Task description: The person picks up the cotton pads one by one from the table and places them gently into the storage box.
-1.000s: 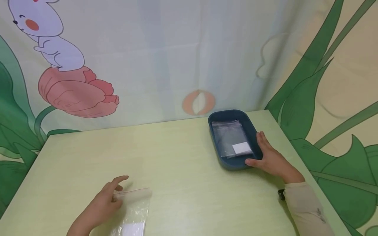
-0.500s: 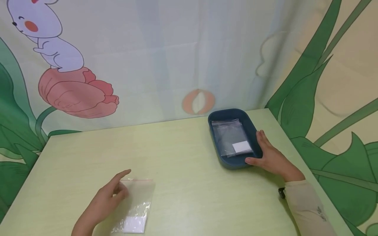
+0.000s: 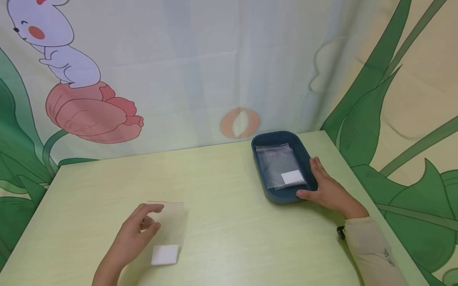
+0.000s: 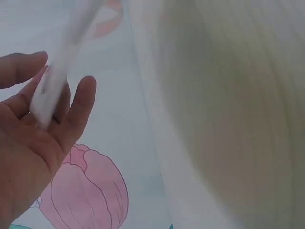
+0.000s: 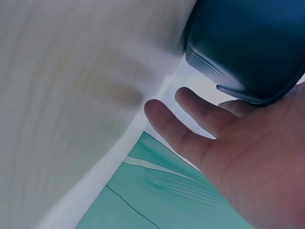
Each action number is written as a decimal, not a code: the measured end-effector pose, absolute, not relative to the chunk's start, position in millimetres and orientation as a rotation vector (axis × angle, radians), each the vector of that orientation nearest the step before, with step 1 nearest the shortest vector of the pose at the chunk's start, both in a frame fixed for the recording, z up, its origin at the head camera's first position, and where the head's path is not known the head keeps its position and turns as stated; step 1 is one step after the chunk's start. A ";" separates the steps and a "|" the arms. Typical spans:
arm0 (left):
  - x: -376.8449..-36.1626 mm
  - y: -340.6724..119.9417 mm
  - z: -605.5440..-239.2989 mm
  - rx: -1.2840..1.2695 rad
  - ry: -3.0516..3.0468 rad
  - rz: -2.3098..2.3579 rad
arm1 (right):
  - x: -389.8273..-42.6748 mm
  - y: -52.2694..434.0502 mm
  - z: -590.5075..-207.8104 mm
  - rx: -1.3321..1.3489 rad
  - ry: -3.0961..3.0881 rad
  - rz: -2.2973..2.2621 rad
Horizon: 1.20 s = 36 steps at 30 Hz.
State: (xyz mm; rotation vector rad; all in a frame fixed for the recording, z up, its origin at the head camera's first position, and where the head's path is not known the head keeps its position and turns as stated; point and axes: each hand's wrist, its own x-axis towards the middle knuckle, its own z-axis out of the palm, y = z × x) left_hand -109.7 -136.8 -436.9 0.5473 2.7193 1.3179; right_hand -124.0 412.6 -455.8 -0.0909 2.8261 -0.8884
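Observation:
In the head view, my left hand (image 3: 134,234) holds a clear zip bag (image 3: 171,222) over the left front of the table. A white card or packet (image 3: 165,254) shows at the bag's lower end. The thumb and index finger stand apart; the left wrist view shows the bag (image 4: 52,93) blurred, almost edge-on, among the fingers. My right hand (image 3: 330,194) holds the near right corner of a dark blue tray (image 3: 286,196), thumb at its near rim and fingers along its right side. Clear zip bags (image 3: 277,167) with a white card (image 3: 292,177) lie inside it.
The pale wooden table (image 3: 222,178) meets a printed curtain (image 3: 207,79) at its back edge. Green leaf prints border the table's right side. A small black object (image 3: 341,233) shows beside the right sleeve (image 3: 372,250).
My left hand has moved forward and slightly right with the zip bag, and its white card has come fully into view. My right hand and the tray have stayed in place.

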 end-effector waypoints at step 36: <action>-156.9 -36.3 -398.3 1.378 2.653 1.556 | -124.0 412.2 -455.5 -0.087 2.825 -0.896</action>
